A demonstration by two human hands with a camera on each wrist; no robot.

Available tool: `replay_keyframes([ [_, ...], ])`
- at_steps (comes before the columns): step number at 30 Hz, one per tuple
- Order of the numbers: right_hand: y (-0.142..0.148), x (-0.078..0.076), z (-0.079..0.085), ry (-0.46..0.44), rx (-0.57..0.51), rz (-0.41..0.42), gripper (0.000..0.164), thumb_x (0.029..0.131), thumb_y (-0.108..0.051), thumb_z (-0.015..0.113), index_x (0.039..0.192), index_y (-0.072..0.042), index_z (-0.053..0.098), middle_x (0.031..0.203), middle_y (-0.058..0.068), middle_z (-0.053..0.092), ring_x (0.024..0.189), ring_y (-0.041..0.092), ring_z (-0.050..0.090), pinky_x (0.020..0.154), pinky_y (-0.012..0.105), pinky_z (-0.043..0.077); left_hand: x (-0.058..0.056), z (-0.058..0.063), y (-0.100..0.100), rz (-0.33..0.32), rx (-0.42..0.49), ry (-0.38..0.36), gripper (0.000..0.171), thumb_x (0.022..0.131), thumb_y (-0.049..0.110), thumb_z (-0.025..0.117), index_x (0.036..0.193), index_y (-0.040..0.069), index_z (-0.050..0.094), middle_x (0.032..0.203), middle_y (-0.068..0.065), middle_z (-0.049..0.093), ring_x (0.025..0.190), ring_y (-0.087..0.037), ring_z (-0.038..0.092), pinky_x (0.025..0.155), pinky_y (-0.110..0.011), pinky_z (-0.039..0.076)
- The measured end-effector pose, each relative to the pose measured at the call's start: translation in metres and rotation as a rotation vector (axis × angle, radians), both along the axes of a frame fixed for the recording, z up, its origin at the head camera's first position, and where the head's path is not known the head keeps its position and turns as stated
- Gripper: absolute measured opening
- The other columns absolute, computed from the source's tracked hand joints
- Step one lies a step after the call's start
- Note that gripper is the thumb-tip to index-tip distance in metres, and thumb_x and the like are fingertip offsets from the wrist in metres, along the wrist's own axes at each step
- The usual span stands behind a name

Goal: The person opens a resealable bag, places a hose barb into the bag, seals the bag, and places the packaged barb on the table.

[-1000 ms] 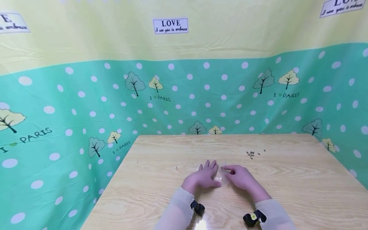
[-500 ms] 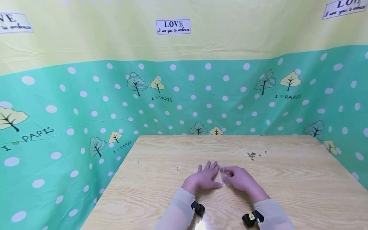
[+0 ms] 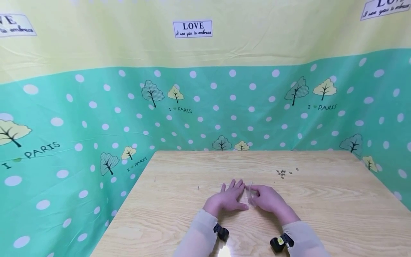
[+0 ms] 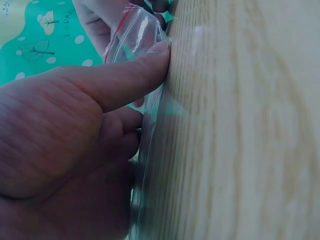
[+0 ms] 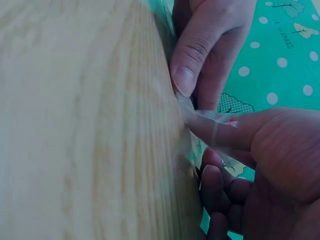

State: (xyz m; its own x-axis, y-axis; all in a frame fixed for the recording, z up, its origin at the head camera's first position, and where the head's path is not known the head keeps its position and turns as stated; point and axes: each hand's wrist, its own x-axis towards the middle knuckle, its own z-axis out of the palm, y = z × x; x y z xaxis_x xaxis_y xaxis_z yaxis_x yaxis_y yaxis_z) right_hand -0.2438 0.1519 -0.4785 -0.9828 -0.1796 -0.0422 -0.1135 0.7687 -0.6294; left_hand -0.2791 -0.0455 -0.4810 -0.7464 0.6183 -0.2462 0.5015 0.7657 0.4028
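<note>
A clear plastic zip bag [image 3: 250, 195] with a red line along its closure lies between the two hands on the wooden table. My left hand [image 3: 228, 198] rests palm down on it, fingers spread and thumb pressing near the tabletop. On the other side my right hand [image 3: 269, 198] pinches the bag's edge, which stands up from the table. In the left wrist view the zip bag [image 4: 141, 32] bulges upward beyond the left thumb [image 4: 132, 75]. The right wrist view shows clear film of the bag [image 5: 212, 117] over the right thumb, with the other fingers curled below.
Several small dark pieces [image 3: 282, 173] lie clustered at the back right of the table [image 3: 321, 214]. Another tiny dark piece [image 3: 198, 187] lies left of the left hand. A green and yellow printed curtain [image 3: 205, 107] hangs behind the table.
The bag's right edge, flatter a second ago, now stands raised at the right fingers. The left hand keeps its place on the bag, and the right hand has shifted only slightly.
</note>
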Motion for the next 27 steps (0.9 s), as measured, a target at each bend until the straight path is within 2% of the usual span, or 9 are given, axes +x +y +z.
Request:
replay_keyframes([
  [2, 0.001, 0.001, -0.001, -0.007, -0.032, 0.001, 0.058, 0.089, -0.011, 0.082, 0.144, -0.001, 0.066, 0.083, 0.006, 0.064, 0.079, 0.023, 0.061, 0.077, 0.043, 0.054, -0.001, -0.002, 0.0, -0.008, -0.002, -0.005, 0.09, 0.103, 0.05, 0.067, 0.171, 0.009, 0.024, 0.18, -0.005, 0.011, 0.165, -0.029, 0.002, 0.132, -0.06, 0.004],
  [5, 0.003, 0.001, -0.002, -0.027, -0.089, -0.007, 0.066, 0.082, -0.008, 0.087, 0.144, 0.0, 0.066, 0.071, 0.003, 0.053, 0.064, 0.019, 0.048, 0.061, 0.032, 0.041, -0.004, -0.006, -0.001, -0.019, 0.007, -0.02, 0.091, 0.103, 0.051, 0.066, 0.172, 0.01, 0.022, 0.18, -0.004, 0.008, 0.165, -0.027, 0.0, 0.132, -0.058, 0.002],
  [10, 0.004, 0.0, -0.003, -0.042, -0.124, -0.014, 0.07, 0.079, -0.008, 0.091, 0.143, 0.001, 0.066, 0.072, 0.001, 0.055, 0.063, 0.017, 0.048, 0.057, 0.029, 0.039, -0.009, -0.012, -0.003, -0.032, 0.027, -0.037, 0.093, 0.102, 0.051, 0.067, 0.172, 0.011, 0.021, 0.18, -0.002, 0.006, 0.165, -0.026, -0.003, 0.132, -0.057, 0.0],
  [14, 0.005, 0.0, -0.002, -0.029, -0.101, 0.01, 0.066, 0.084, -0.014, 0.089, 0.143, 0.002, 0.065, 0.076, 0.003, 0.057, 0.068, 0.02, 0.052, 0.063, 0.034, 0.044, -0.009, -0.011, -0.003, -0.035, 0.025, -0.047, 0.094, 0.101, 0.052, 0.067, 0.172, 0.012, 0.02, 0.181, -0.002, 0.005, 0.165, -0.026, -0.004, 0.132, -0.057, -0.001],
  [16, 0.006, 0.001, -0.001, -0.003, -0.074, 0.025, 0.062, 0.087, -0.019, 0.088, 0.141, 0.004, 0.066, 0.087, 0.008, 0.067, 0.08, 0.026, 0.063, 0.075, 0.043, 0.054, -0.008, -0.01, -0.003, -0.038, 0.027, -0.054, 0.094, 0.101, 0.052, 0.067, 0.172, 0.012, 0.02, 0.181, -0.002, 0.004, 0.165, -0.026, -0.004, 0.132, -0.057, -0.001],
  [18, 0.006, 0.001, 0.0, 0.02, -0.056, 0.034, 0.06, 0.089, -0.022, 0.087, 0.139, 0.005, 0.067, 0.103, 0.016, 0.074, 0.097, 0.035, 0.069, 0.091, 0.054, 0.057, -0.007, -0.008, -0.003, -0.036, 0.03, -0.059, 0.094, 0.101, 0.051, 0.068, 0.172, 0.012, 0.02, 0.181, -0.002, 0.005, 0.165, -0.026, -0.003, 0.132, -0.057, 0.0],
  [21, 0.004, 0.0, 0.0, 0.042, -0.045, 0.05, 0.061, 0.087, -0.024, 0.088, 0.136, 0.006, 0.068, 0.122, 0.023, 0.074, 0.118, 0.046, 0.067, 0.106, 0.065, 0.05, -0.012, -0.014, -0.003, -0.039, 0.043, -0.055, 0.094, 0.101, 0.052, 0.068, 0.172, 0.013, 0.021, 0.181, -0.001, 0.005, 0.165, -0.025, -0.003, 0.132, -0.058, 0.001],
  [27, 0.0, -0.001, -0.003, 0.051, -0.027, 0.059, 0.065, 0.083, -0.025, 0.091, 0.136, 0.006, 0.069, 0.124, 0.023, 0.074, 0.12, 0.046, 0.066, 0.107, 0.065, 0.049, -0.023, -0.036, -0.005, -0.045, 0.056, -0.033, 0.097, 0.1, 0.055, 0.067, 0.173, 0.013, 0.017, 0.18, 0.0, 0.0, 0.164, -0.023, -0.008, 0.131, -0.059, -0.005],
])
